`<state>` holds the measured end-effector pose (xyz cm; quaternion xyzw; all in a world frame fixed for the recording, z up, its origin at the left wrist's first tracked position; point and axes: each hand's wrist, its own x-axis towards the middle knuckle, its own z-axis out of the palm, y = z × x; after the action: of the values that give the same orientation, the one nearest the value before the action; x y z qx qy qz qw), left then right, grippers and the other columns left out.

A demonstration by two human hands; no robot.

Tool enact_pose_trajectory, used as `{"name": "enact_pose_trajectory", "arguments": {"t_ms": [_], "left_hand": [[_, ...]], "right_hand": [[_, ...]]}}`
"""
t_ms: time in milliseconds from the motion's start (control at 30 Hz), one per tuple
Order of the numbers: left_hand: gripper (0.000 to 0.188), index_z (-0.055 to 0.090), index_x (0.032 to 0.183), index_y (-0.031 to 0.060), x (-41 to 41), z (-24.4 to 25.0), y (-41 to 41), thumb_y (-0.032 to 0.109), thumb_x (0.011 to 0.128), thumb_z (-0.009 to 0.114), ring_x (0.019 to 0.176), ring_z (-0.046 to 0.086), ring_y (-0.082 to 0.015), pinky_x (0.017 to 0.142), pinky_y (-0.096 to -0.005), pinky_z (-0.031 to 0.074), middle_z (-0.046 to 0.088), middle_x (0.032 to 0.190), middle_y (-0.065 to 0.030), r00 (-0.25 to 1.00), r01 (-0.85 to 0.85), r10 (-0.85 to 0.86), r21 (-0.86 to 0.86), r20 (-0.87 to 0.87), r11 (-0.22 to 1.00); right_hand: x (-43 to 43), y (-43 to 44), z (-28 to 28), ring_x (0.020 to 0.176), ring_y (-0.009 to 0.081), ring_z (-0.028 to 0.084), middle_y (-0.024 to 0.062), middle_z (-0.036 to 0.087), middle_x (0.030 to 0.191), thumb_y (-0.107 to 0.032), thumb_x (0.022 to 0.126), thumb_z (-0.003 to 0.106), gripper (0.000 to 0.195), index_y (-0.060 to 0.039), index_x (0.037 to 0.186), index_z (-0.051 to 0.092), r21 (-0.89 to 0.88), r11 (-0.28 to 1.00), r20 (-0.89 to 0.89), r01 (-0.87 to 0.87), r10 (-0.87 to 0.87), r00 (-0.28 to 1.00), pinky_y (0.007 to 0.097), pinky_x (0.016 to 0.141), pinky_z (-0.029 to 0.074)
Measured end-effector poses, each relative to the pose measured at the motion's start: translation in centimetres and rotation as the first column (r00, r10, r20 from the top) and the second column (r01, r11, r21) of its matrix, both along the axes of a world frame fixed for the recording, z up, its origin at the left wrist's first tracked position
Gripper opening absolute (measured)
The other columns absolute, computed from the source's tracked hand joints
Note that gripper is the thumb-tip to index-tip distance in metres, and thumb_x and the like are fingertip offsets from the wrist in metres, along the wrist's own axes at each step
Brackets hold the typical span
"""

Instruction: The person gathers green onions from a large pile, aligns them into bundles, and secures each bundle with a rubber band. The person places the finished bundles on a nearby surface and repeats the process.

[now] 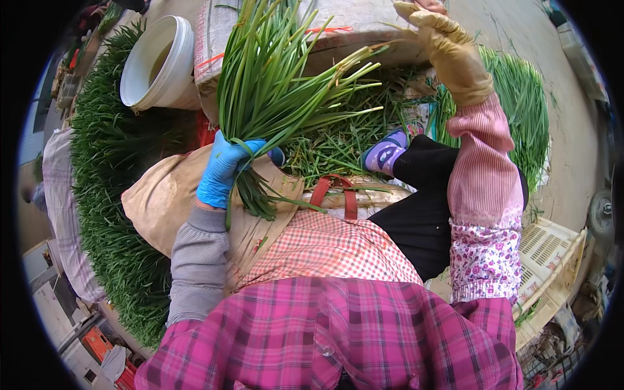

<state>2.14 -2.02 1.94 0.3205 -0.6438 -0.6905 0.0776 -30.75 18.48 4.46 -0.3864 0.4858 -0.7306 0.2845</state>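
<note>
My left hand (pixel 222 168), in a blue disposable glove, grips a bunch of garlic chives (pixel 273 92) around its leafy part. The pale cut ends fan out to the right, while dark leaf tips hang below my fist. Some stalks spread upward over the white sack-covered surface (pixel 370 44). At the upper right is my right hand (pixel 453 53), raised in a tan rubber glove, apart from the main bunch. A thin yellowish strand shows beside its fingers; blur hides whether they hold it.
Loose chive trimmings (pixel 331 151) litter the floor around my shoes. A white plastic bucket (pixel 183 68) stands at the upper left above a long bank of chives (pixel 112 204). More chives (pixel 516 112) lie at right, with a cream plastic crate (pixel 546 263) below them.
</note>
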Motion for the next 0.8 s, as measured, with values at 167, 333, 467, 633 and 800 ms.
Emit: {"name": "enact_pose_trajectory", "arguments": {"t_ms": [167, 333, 467, 633, 800], "left_hand": [[0.031, 0.062, 0.101, -0.0048, 0.5, 0.3, 0.1, 0.004, 0.071, 0.069, 0.071, 0.063, -0.0134, 0.067, -0.0256, 0.05, 0.068, 0.084, -0.0083, 0.999, 0.014, -0.016, 0.046, 0.033, 0.999], [0.031, 0.063, 0.101, -0.0032, 0.5, 0.1, 0.3, 0.006, 0.072, 0.07, 0.069, 0.062, -0.0114, 0.063, -0.0241, 0.049, 0.067, 0.081, -0.0065, 0.999, -0.044, 0.041, 0.08, 0.033, 0.996], [0.033, 0.062, 0.102, -0.0021, 0.8, -0.7, -0.6, 0.008, 0.072, 0.07, 0.064, 0.059, -0.0085, 0.057, -0.0217, 0.045, 0.066, 0.081, -0.0046, 0.994, 0.008, -0.021, 0.12, 0.103, 0.993], [0.032, 0.06, 0.104, -0.0009, 0.1, 0.2, 0.6, 0.008, 0.074, 0.069, 0.056, 0.054, -0.0063, 0.049, -0.0195, 0.04, 0.064, 0.076, -0.003, 0.996, 0.003, -0.011, 0.097, 0.085, 0.995], [0.04, 0.057, 0.101, 0.0001, 1.5, -1.0, -0.4, 0.019, 0.071, 0.074, 0.049, 0.049, -0.0071, 0.044, -0.0198, 0.039, 0.056, 0.066, -0.0019, 0.995, 0.072, -0.045, 0.352, -0.086, 0.933]], "right_hand": [[1.8, -1.6, -0.5, 0.1, 0.0184, 0.057, 0.0038, 0.063, 0.107, -0.016, 0.09, 0.058, 0.016, -0.004, 0.099, 0.065, 0.069, 0.986, -0.106, -0.154, 0.161, 0.981, 0.0327, 0.09, 0.044], [1.3, -0.2, 3.0, 0.072, 0.0083, 0.049, -0.0046, 0.047, 0.08, -0.021, 0.095, 0.052, 0.016, -0.0102, 0.084, 0.05, -0.617, 0.706, 0.392, -0.349, 0.66, 0.641, 0.0255, 0.062, 0.036], [3.9, -0.7, 4.2, 0.087, 0.0127, 0.056, 0.0, 0.059, 0.097, -0.014, 0.082, 0.066, 0.015, -0.008, 0.095, 0.063, -0.047, 0.977, -0.22, -0.207, 0.192, 0.956, 0.0259, 0.075, 0.041], [6.5, -4.1, 0.0, 0.102, 0.0168, 0.056, -0.003, 0.067, 0.096, -0.02, 0.063, 0.078, 0.02, -0.0197, 0.082, 0.073, -0.011, 0.981, -0.954, 0.195, -0.068, 0.291, 0.032, 0.085, 0.041], [5.1, -4.9, -1.5, 0.08, 0.0156, 0.061, 0.0001, 0.066, 0.076, -0.018, 0.07, 0.072, 0.007, -0.0125, 0.072, 0.069, 0.026, 0.992, -0.702, 0.126, -0.072, 0.709, 0.0302, 0.076, 0.043]]}}
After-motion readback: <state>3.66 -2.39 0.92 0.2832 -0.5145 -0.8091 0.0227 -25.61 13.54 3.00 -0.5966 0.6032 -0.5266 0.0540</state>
